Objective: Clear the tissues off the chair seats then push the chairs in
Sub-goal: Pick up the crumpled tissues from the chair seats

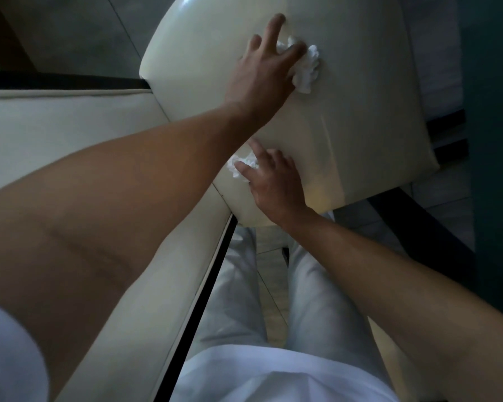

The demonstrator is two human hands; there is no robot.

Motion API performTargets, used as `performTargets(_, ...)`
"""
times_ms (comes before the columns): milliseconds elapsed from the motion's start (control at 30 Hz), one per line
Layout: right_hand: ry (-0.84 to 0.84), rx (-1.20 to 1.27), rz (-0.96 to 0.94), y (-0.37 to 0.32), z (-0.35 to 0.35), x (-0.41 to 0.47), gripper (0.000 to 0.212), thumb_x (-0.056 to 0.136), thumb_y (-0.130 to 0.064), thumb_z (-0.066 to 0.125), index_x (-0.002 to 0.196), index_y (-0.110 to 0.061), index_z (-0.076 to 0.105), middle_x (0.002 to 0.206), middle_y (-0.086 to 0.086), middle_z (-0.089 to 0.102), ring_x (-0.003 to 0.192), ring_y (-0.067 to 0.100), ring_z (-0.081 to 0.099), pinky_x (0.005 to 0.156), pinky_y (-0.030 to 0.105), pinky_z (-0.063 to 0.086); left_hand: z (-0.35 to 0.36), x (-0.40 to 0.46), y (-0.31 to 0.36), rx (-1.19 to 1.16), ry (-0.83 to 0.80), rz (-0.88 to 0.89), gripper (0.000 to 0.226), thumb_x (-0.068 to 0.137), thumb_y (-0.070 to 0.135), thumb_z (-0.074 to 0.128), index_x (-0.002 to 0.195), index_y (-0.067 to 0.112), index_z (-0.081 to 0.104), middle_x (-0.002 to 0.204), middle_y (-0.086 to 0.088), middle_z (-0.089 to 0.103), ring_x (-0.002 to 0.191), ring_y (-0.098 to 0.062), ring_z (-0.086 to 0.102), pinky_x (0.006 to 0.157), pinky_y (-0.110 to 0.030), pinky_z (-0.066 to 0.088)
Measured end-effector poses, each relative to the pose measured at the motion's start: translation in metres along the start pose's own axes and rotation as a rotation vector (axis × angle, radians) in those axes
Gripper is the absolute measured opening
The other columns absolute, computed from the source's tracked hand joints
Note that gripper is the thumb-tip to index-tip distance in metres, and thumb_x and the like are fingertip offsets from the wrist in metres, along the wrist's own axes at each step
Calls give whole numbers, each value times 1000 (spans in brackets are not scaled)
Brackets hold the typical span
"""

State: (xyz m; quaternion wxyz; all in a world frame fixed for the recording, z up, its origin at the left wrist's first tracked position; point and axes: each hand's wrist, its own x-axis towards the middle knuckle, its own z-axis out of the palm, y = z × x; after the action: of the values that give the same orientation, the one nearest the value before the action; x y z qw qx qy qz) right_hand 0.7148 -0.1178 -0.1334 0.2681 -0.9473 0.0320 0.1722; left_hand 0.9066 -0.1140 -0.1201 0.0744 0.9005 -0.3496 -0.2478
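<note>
**Gathering two crumpled tissues off one cream seat**

Both hands down on the cream chair seat (346, 117), each over its own wad. Left hand (262, 74) reaching far across, fingers spread and only partly curled over the larger tissue (308, 71) near the middle of the cushion; touching it, not yet closed round it. Right hand (273, 181) closer in, near the seat's near edge, thumb and forefinger either side of the smaller tissue (241, 165), likewise loose rather than pinched shut. Chair back (70, 134) running along the left of the view, pale trousers (317, 300) below, tiled floor (70, 33) beyond.

To do it well, probably: curl the fingertips inward and under each wad, drawing the paper into the palm instead of pressing it flat against the glossy upholstery, where it may slide or shred. Close fully before lifting, so no loose corner trails or tears away. Larger wad likely needs all four fingers raking toward the thumb; smaller one a simple pinch. Lift both straight up and clear of the cushion, then check the seat for scraps before any pushing in. Chair looks pulled well out, so that part of the job remains, as do any other seats, none of them visible here.
</note>
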Motion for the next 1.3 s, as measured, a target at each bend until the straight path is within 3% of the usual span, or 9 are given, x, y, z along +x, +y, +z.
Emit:
performTargets(200,-4,45,8,7,0,-1,45,83,-12,72,125,-26,66,151,9,50,112,30,57,88,42,46,-1,-10,-21,-94,86,12,38,95,34,56,130,20,61,155,-16,39,122,-35,55,80,-41,56)
performTargets(467,16,83,4,10,2,-10,43,83,-13,70,124,-22,67,148,12,53,112,33,57,89,45,49,-8,-17,-48,-48,83,61,47,96,45,54,135,19,60,152,-17,42,126,-34,54,83,-44,58)
performTargets(667,47,86,-5,10,3,-10,69,85,-10,70,148,-29,52,141,14,56,105,32,57,86,42,48,-7,-19,-48,-37,60,62,45,95,43,59,132,18,61,152,-15,42,128,-32,53,88,-42,59)
performTargets(800,57,100,2,9,-1,-6,53,82,-8,71,132,-26,62,132,14,59,96,32,58,81,41,50,-13,-20,-50,-51,49,49,40,95,36,64,130,17,63,151,-12,45,128,-31,54,92,-40,57)
performTargets(933,50,122,31,7,-4,0,35,84,-10,69,117,-21,67,126,12,61,95,34,59,74,42,54,-15,-24,-53,-85,77,0,40,93,34,67,128,15,65,145,-13,50,124,-30,57,88,-34,51)
performTargets(1033,86,165,72,6,-11,0,35,85,-10,70,118,-19,69,123,10,63,100,33,61,76,41,56,-18,-30,-57,-85,86,-37,41,93,33,69,128,13,64,144,-14,50,124,-32,57,88,-30,46)
performTargets(1200,179,225,121,1,-34,-8,42,84,-8,71,125,-15,68,122,14,63,101,34,62,77,40,56,-32,-37,-63,-104,104,-77,41,93,33,70,128,13,66,140,-13,53,122,-31,58,92,-33,49)
performTargets(1300,224,271,144,-6,-58,-16,44,86,-10,71,130,-15,67,124,13,63,101,32,61,76,39,57,-50,-40,-61,-118,139,-122,38,93,32,70,126,14,67,137,-12,55,116,-30,60,87,-29,44)
